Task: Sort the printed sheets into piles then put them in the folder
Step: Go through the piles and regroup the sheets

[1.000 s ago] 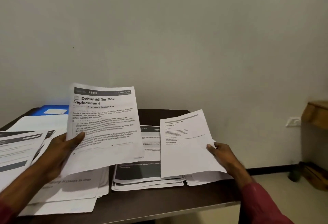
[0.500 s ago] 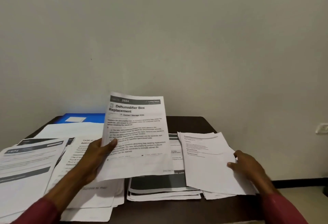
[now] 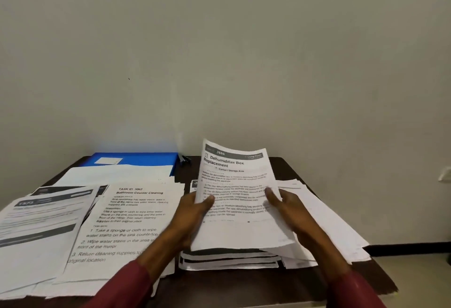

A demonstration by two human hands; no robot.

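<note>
Both the left hand and right hand grip one sheet mid-frame; piles mostly sorted, folder upper left unfilled.

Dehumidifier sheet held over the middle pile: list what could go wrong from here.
1. The Dehumidifier Box Replacement sheet, pinched by the left hand and right hand, is already bowed; it may crease.
2. The right-hand pile overhangs the table edge and could slide off.
3. The Bathroom Counter Cleaning sheet overlaps neighbouring stacks, so piles may mix before reaching the blue folder.
</note>
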